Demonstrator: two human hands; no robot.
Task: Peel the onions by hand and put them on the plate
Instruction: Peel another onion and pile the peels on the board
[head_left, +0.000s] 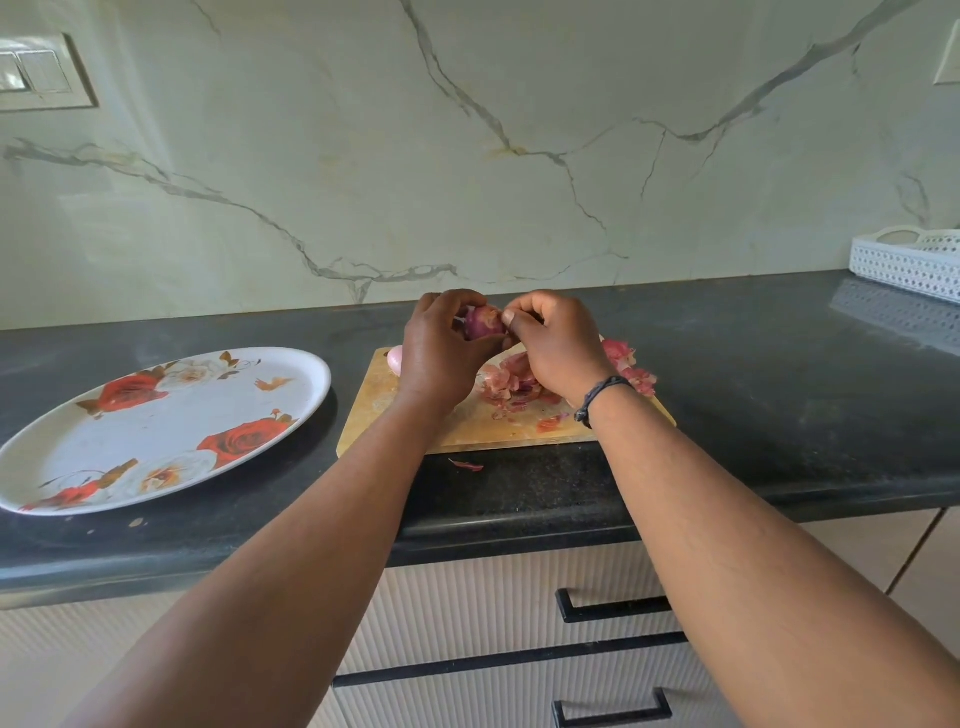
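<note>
A purple-red onion (483, 323) is held above the far edge of the wooden cutting board (467, 423). My left hand (441, 353) grips it from the left, fingers curled round it. My right hand (553, 345) pinches the onion's right end with thumb and fingertips. Peeled pink skins (511, 384) lie in a heap on the board beneath my right hand. Another pale onion (396, 359) peeks out at the board's far left corner, mostly hidden behind my left hand. The oval white plate with red roses (156, 431) lies to the left of the board with nothing on it.
A dark granite counter (753, 405) carries everything; a scrap of skin (467, 465) lies near its front edge. A white lattice basket (906, 262) stands at the far right against the marble wall. Drawers with black handles (613, 608) are below.
</note>
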